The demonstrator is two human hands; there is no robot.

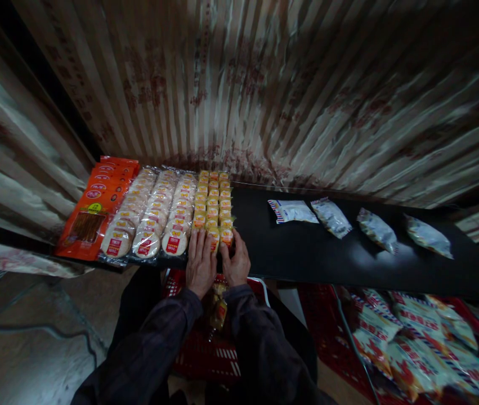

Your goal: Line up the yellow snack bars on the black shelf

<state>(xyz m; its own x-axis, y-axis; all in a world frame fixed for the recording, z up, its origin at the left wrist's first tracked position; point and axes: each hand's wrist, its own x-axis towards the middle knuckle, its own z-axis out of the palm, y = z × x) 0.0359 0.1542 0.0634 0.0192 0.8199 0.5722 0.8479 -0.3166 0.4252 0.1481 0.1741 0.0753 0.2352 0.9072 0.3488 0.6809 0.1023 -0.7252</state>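
Rows of small yellow packets (213, 201) lie on the black shelf (260, 253). My left hand (201, 263) rests at the front-left end of these rows, its fingers stretched forward over the nearest packets. At the front-right end is my right hand (236, 259), fingers extended and touching the nearest packets from the side. Neither hand is wrapped round a packet. Just left of the yellow packets are three overlapping rows of round white crackers (174, 243) in clear wrappers, and beyond them orange bags (83, 230) overlap at the shelf's left end.
Four silver-white bags (293, 211) lie spaced out on the shelf's right part. Below the shelf, a red basket (205, 360) with yellow packets stands between my legs. A second red basket (323, 326) at the right holds several white-and-red bags (420, 360). Pleated curtain (239, 84) hangs behind.
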